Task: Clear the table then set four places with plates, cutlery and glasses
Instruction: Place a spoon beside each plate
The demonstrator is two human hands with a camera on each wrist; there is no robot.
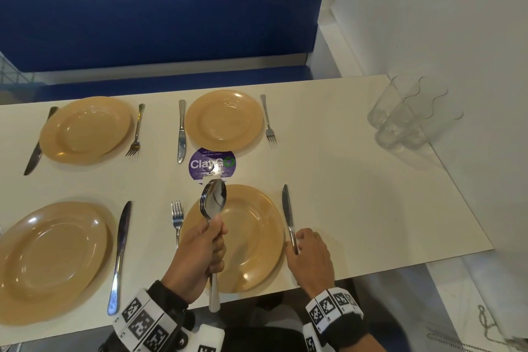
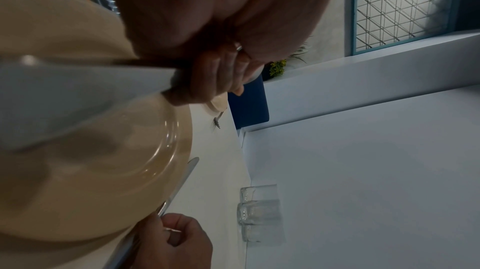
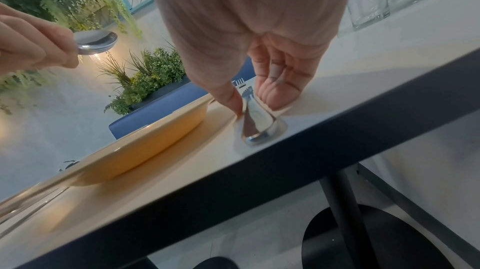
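The left hand (image 1: 204, 250) is closed in a fist round the handles of a stack of spoons (image 1: 213, 203). The bowls rise above the fist, nested one behind another; the handles run down through the palm and stick out below the little finger, past the near table edge. The stack's long axis is close to upright, tilted a little, bowls pointing away from the person. The fist hangs over the left part of the near plate (image 1: 251, 237), apart from it.

The right hand (image 1: 310, 256) is down on the table (image 1: 371, 194) just right of that plate. Its thumb and fingertips (image 3: 275, 97) pinch the handle of a knife (image 1: 288, 214) from both sides, fingers bent downward and touching the tabletop. The knife lies flat, its long axis running away from the person, blade tip far, handle end near the table's edge; it lies just beside the plate's right rim.

Left of the fist, a fork (image 1: 177, 217) lies with tines pointing away. Beyond the spoon bowls is a purple sticker (image 1: 213, 164). Three more plates with a knife and fork each lie farther left and beyond the hands. Well right of the right hand and beyond it, clear glasses (image 1: 405, 120) stand grouped against the wall.
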